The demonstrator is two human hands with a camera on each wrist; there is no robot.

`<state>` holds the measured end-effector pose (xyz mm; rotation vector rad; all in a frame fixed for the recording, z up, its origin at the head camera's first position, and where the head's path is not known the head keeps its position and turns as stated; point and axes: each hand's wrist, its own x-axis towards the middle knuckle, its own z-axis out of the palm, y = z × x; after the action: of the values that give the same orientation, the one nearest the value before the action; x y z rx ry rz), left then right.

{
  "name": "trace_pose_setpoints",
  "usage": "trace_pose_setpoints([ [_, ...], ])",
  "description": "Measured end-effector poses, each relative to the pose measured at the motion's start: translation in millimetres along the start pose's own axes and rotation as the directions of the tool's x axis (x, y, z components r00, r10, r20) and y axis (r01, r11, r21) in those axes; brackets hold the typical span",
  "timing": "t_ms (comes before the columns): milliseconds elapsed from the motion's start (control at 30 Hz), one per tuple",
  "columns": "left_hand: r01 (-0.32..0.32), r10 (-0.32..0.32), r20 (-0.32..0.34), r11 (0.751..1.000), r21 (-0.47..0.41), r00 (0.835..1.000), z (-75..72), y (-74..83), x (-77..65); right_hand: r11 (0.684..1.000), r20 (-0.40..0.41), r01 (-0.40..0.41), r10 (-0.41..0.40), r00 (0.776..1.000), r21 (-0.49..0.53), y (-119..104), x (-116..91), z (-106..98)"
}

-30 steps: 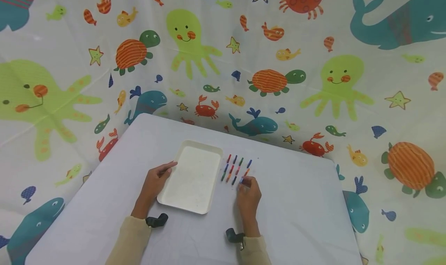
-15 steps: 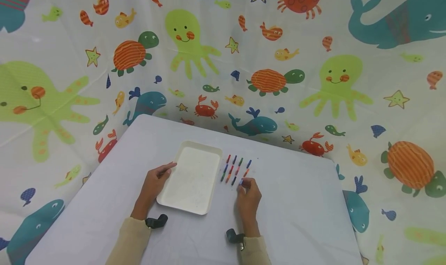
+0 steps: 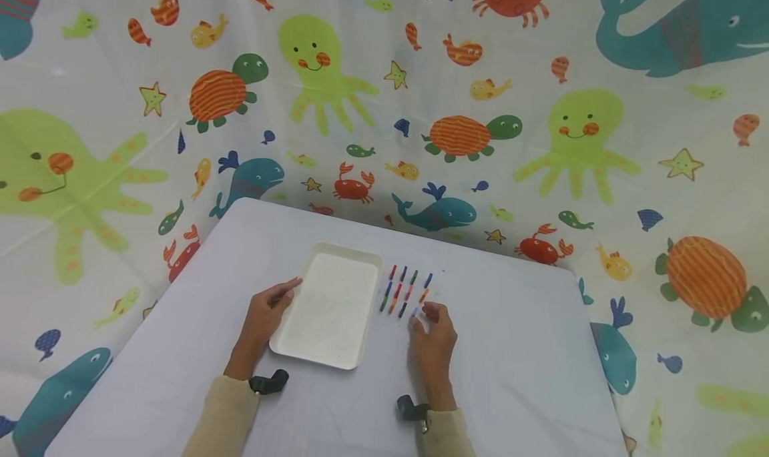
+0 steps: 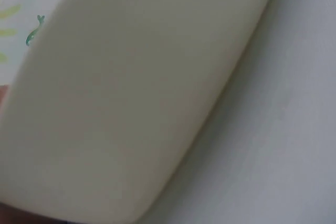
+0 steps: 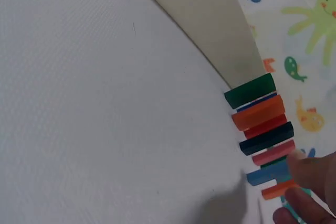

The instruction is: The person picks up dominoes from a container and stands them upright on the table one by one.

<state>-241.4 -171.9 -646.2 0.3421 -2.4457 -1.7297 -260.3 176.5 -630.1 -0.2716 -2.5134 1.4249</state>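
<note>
My left hand lies along the left side of a shallow cream tray, fingers fairly straight and their tips at its rim. In the left wrist view the tray's outer wall fills most of the picture. Right of the tray, short coloured crayon-like sticks lie in neat rows. My right hand is at the near right corner of these rows, thumb and fingers spread apart around a light blue stick. In the right wrist view, one digit overlaps that stick's end; an orange stick lies beside it.
A white cloth covers the table. Behind it hangs a curtain printed with sea animals. Each wrist wears a dark camera, one on the left and one on the right.
My right thumb and fingers have parted from the light blue stick, which now lies at the near end of the right column. My left hand and the tray stay put.
</note>
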Motion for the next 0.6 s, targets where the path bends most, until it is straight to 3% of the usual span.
trace_pose_setpoints([
  [200, 0.067, -0.083, -0.133, 0.991, -0.120, 0.988, -0.8, 5.8, -6.7, 0.998, 0.009, 0.000, 0.001, 1.000, -0.068, -2, 3, -14],
  [333, 0.036, -0.070, -0.281, 0.991, -0.126, 0.957, -0.6, 10.6, -10.2, 0.990, 0.030, 0.046, -0.042, 0.999, -0.131, -4, 10, -27],
  [467, -0.029, 0.044, -0.399, 0.999, 0.043, 0.916, -3.6, 24.5, -11.5, 0.974, 0.076, 0.119, -0.106, 0.991, -0.192, -9, 19, -42],
  [600, -0.137, 0.228, -0.395, 0.959, 0.247, 0.890, -4.3, 43.7, -9.9, 0.943, 0.128, 0.184, -0.154, 0.980, -0.276, -17, 27, -53],
])
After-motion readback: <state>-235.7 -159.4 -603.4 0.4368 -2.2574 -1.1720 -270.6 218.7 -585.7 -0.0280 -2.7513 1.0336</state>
